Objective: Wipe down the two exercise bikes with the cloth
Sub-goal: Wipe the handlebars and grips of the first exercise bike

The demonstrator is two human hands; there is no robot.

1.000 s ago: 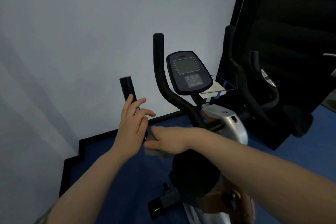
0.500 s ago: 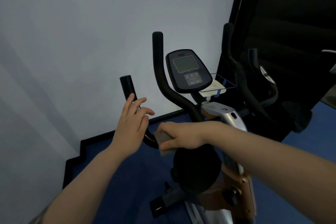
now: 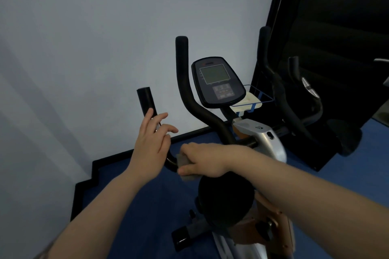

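A pale wall [image 3: 84, 48] fills the left and far side of the scene, meeting a blue floor [image 3: 136, 206] edged by a black skirting strip. Near the middle, the left hand [image 3: 150, 146] rests against the left handlebar [image 3: 145, 101] of the near exercise bike [image 3: 261, 139], its fingers loosely spread and only lightly curved along the black grip rather than closed around it. Just to its right, the right hand [image 3: 202, 162] grips a grey cloth [image 3: 185, 166], fingers curled over it and pressing it onto the low bend of that same handlebar, just beside the left hand. Farther right and beyond, a second black handlebar rises beside the bike's console [image 3: 217, 82], with a blue wire holder [image 3: 254, 99] behind it. At the far right stands the second exercise bike [image 3: 290, 111], dark against a black panel [image 3: 336, 27].
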